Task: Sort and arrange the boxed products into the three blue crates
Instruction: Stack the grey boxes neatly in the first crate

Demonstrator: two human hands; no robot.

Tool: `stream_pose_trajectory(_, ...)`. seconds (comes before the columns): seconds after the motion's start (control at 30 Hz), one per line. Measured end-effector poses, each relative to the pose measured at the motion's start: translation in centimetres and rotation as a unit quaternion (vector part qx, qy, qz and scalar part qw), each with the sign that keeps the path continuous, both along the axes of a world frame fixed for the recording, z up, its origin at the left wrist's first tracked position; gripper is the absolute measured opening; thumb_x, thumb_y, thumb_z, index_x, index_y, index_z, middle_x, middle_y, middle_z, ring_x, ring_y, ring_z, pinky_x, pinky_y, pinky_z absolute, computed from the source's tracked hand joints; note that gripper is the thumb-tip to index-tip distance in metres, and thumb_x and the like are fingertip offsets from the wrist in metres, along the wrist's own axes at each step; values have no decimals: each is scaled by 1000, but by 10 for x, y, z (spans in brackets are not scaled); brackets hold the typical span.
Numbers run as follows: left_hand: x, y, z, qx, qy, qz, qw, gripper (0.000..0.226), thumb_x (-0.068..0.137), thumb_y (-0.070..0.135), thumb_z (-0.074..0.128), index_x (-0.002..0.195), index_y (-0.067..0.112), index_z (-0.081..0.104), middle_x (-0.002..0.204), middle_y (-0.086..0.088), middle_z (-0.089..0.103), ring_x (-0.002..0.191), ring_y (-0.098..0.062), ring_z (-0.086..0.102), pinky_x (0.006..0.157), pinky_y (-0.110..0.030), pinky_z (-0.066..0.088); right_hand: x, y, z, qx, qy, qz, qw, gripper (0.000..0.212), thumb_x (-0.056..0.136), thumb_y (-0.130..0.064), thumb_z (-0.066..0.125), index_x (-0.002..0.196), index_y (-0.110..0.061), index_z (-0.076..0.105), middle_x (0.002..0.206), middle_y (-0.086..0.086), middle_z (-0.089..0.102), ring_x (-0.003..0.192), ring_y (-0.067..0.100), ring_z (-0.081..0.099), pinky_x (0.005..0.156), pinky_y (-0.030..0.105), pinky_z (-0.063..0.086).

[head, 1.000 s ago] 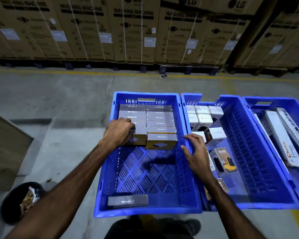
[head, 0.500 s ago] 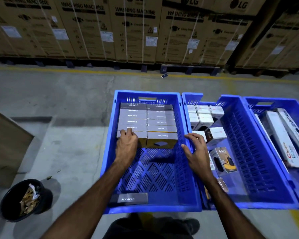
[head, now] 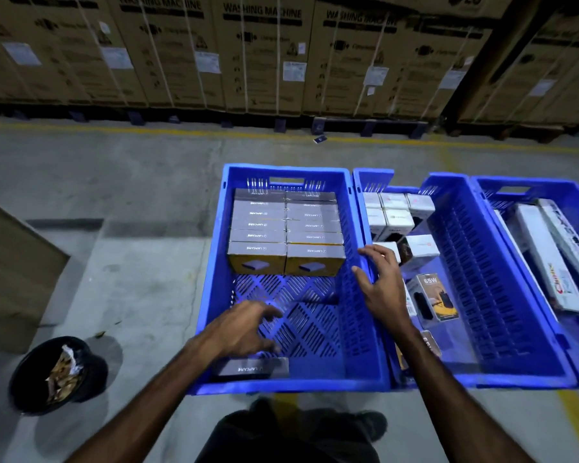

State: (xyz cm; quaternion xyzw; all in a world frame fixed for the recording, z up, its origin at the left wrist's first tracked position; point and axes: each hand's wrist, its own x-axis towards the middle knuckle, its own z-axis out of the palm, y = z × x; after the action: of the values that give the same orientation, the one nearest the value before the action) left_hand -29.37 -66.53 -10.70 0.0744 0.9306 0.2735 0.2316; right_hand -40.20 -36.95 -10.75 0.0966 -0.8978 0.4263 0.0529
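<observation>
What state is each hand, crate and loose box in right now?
left hand: open, over the stray box, holding nothing
right hand: open, over the crate wall
left crate: rear half packed, two rows
stray Lapcare box: lying flat, near end
middle crate: partly filled
65W box: lying loose

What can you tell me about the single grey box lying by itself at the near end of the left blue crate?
The lone grey box is flat and oblong, apparently cardboard, with LAPCARE printed on its upper face, reading upside down from here. It lies flat on the perforated floor of the left crate, against the near wall, apart from the two rows of matching boxes at the far end. The left hand hovers just above it with fingers spread; whether it touches is unclear.
</observation>
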Motion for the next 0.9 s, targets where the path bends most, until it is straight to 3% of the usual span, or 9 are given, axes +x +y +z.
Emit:
stream_pose_trajectory(0.17,8,-5,-3,-91,-120,-71,986,88,76,39,90,152,30,48,152,1,51,142,-20,48,112,-29,41,0,0,0,7,12,1,1000,30,96,-14,71,125,-14,67,129,-5,52,120,7,52,108,26,40)
stream_pose_trajectory(0.27,-1,-2,-6,-112,-151,-110,976,87,76,42,89,151,28,48,150,-1,54,140,-22,50,112,-34,44,1,-1,1,11,11,3,1000,30,96,-15,71,126,-15,66,129,-7,51,120,6,52,108,26,40)
stream_pose_trajectory(0.47,-9,0,2,-145,-123,-154,970,83,70,50,79,145,30,53,141,3,59,130,-20,55,104,-38,51,1,0,0,19,7,2,1000,31,97,-17,70,128,-15,65,130,-10,49,121,3,49,108,28,41)
stream_pose_trajectory(0.63,-4,1,-5,-181,-23,-129,975,48,75,42,71,120,31,60,121,1,68,115,-29,65,85,-36,54,2,-1,2,23,0,-1,1000,32,99,-18,69,130,-15,64,135,-4,50,122,6,49,109,31,42)
stream_pose_trajectory(0.73,-7,-1,-7,-224,-29,-113,968,51,80,38,77,126,30,57,130,-3,65,121,-30,63,93,-40,52,2,-1,1,29,9,2,1000,32,99,-18,69,130,-15,64,135,-4,50,122,7,49,109,35,45)
stream_pose_trajectory(0.83,-12,-4,-9,-186,-30,-80,979,53,82,34,80,130,30,58,133,-3,62,126,-28,59,98,-36,48,1,1,1,52,13,7,999,33,98,-20,69,130,-16,64,136,-5,50,124,13,52,108,41,48)
stream_pose_trajectory(0.9,-14,-4,-2,-128,-9,-49,990,53,80,33,81,129,31,60,127,0,64,121,-24,60,89,-31,46,2,0,2,102,12,9,995,35,96,-21,69,131,-17,65,139,-3,50,127,20,53,107,45,48)
